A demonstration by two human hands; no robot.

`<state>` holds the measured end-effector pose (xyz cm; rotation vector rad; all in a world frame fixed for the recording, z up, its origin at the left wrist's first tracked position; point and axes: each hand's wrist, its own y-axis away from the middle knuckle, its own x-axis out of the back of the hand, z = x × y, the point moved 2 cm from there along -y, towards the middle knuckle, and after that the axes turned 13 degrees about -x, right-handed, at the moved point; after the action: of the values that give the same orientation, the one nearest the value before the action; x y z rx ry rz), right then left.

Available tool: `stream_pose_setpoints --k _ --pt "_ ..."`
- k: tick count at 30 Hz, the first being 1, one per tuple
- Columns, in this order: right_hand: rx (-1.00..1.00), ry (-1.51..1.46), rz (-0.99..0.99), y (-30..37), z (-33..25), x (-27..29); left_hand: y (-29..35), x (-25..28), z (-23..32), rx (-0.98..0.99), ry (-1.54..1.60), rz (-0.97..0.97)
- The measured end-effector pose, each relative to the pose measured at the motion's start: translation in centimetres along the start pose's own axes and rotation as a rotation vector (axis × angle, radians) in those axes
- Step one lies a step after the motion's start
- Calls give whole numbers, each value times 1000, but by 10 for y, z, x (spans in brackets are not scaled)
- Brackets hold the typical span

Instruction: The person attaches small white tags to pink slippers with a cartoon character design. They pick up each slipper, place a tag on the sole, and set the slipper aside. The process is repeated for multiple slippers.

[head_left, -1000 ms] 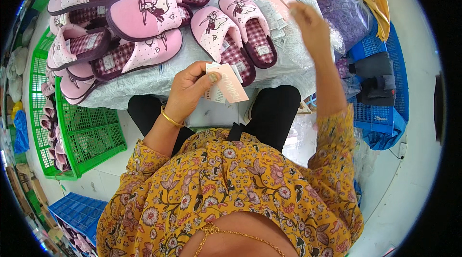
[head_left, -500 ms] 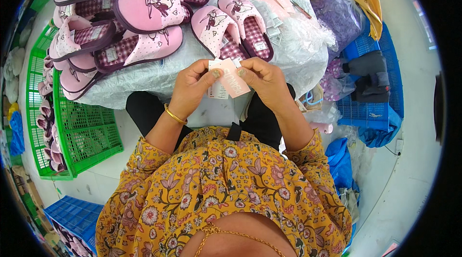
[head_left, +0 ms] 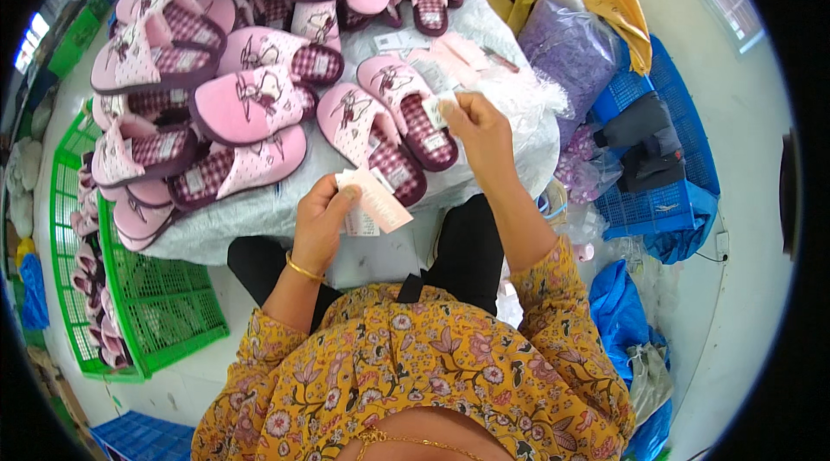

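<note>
My left hand [head_left: 316,226], with a gold bangle at the wrist, pinches a pink hang tag [head_left: 383,205] together with white printed tags at the table's near edge. Farther right, my right hand [head_left: 482,137] is closed on a small white label [head_left: 437,111], held over the right slipper [head_left: 391,82] of a pink pair. The left slipper [head_left: 349,117] of that pair lies just beyond my left hand, its toe pointing away. Both have checked maroon insoles with labels on them. Whether the white label touches the slipper I cannot tell.
A heap of pink slippers [head_left: 251,102] covers the table's left side. Loose pink and white tags [head_left: 458,55] lie at the back right beside clear plastic. A green crate [head_left: 169,305] stands at left; a blue crate [head_left: 705,146] with dark cloth and a purple-filled bag [head_left: 566,42] are at right.
My hands have come apart. The right one moved up and right with the small white label, while the left keeps the pink and white tags. The view has shifted, showing more of the table's far side.
</note>
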<state>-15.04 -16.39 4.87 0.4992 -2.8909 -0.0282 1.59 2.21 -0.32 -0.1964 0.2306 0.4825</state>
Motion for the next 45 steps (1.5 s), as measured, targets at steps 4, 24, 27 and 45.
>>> stream_pose_setpoints --k 4,24,27,45 --pt "93 170 140 -96 13 10 -2 -5 3 -4 73 2" --pt "182 -240 -250 81 29 -75 -6 -41 -9 -171 -8 -14" --pt "231 -295 -185 85 39 -86 2 -55 -17 -204 -3 -1" --pt "286 460 768 75 107 102 -88 -140 -13 8 91 -448"
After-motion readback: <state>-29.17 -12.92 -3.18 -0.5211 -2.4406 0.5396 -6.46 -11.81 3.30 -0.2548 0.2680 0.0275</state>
